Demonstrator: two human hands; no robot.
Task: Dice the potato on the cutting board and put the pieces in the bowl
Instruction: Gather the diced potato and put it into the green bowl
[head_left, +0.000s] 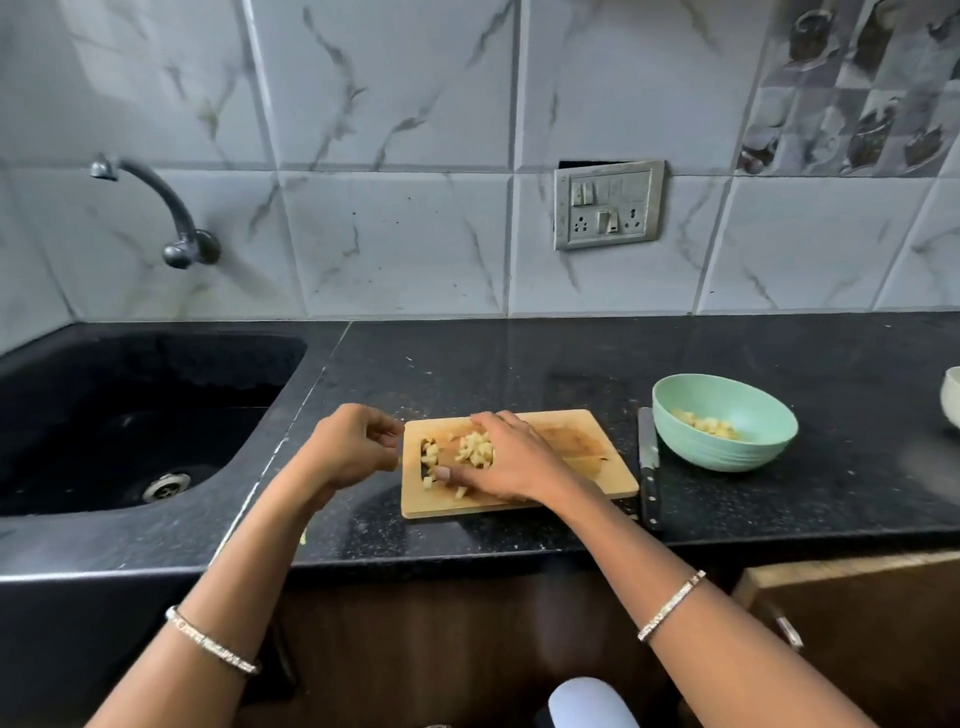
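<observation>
Black counter (519, 364) fills the middle band, sink (130, 415) at centre left; wooden cutting board (597, 467) sits dead centre, green bowl (727, 447) just right of it with a few potato cubes (706, 425) inside; right hand (514, 462) lies on the board, fingers and thumb curled round the diced potato (475, 449); left hand (348, 447) loosely curled at the board's left edge, can't tell if it grips anything; knife (648, 467) lies between board and bowl.

The right hand (511, 457) cupped a heap of potato pieces (475, 449) on the cutting board (571, 441). Left of that grip, at the board's edge, was the left hand (353, 447), with the sink (130, 415) farther left. Right of it lay the knife (648, 467) beside the board, then the bowl (727, 452), which held more pieces.
</observation>
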